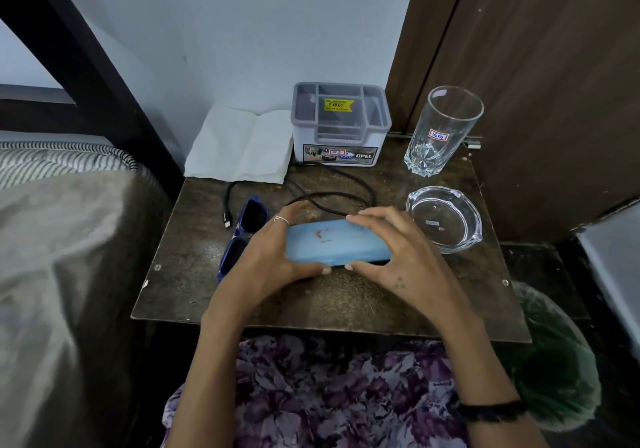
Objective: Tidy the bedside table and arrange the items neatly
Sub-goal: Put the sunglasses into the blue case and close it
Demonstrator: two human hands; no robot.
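Blue and long, the case (337,241) sits in the middle of the dark surface (332,295). The left hand (273,257) grips its left end and the right hand (398,253) grips its right end, fingers on top and thumbs at the near edge. Blue sunglasses (244,236) lie just left of the left hand. A black cable (332,198) curls behind the case. At the back stand a white napkin (239,146), a grey box (341,124) and a tall glass (441,129). A glass ashtray (445,217) sits near the right hand.

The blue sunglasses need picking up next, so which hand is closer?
Left, probably. The blue sunglasses lie just beside the left hand, while the right hand is at the far end of the blue case.
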